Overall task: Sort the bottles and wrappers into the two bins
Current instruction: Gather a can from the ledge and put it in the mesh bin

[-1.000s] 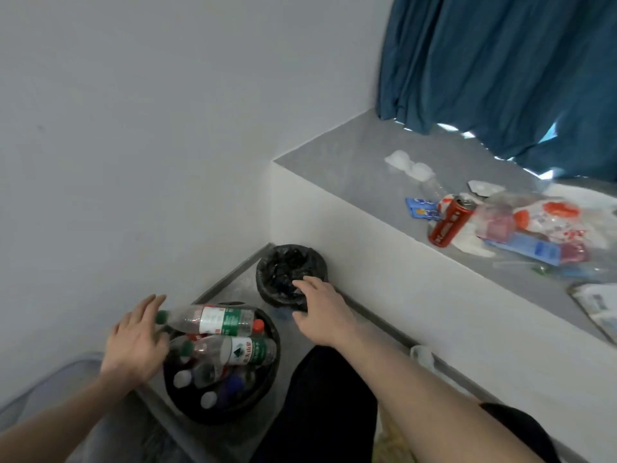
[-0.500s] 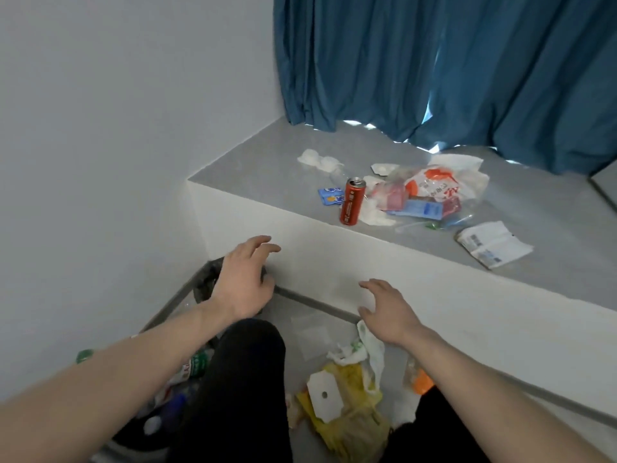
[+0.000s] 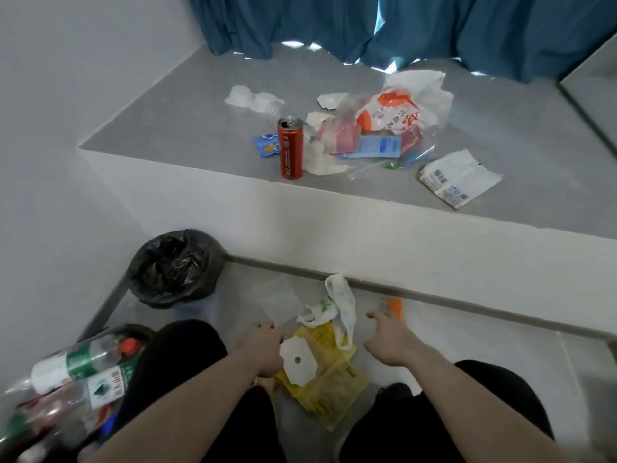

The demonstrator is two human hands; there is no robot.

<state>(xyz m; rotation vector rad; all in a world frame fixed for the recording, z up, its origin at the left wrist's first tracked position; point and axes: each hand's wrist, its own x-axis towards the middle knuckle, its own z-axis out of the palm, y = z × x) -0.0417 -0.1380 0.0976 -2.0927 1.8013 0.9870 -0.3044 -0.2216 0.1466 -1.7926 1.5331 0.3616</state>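
Floor-level bin [image 3: 100,332] holds bottles [image 3: 78,362] lying lengthwise, caps up-right.

Between the left hand [image 3: 263,354] and the right hand [image 3: 390,342] lie a yellow wrapper [image 3: 329,379] and a crumpled white bag [image 3: 337,304]. Left of the left hand, clear bottles [image 3: 76,372] fill one bin [image 3: 140,330]. The black-lined bin [image 3: 173,267] stands beyond it, with more wrappers [image 3: 377,132] on the ledge beyond both hands.
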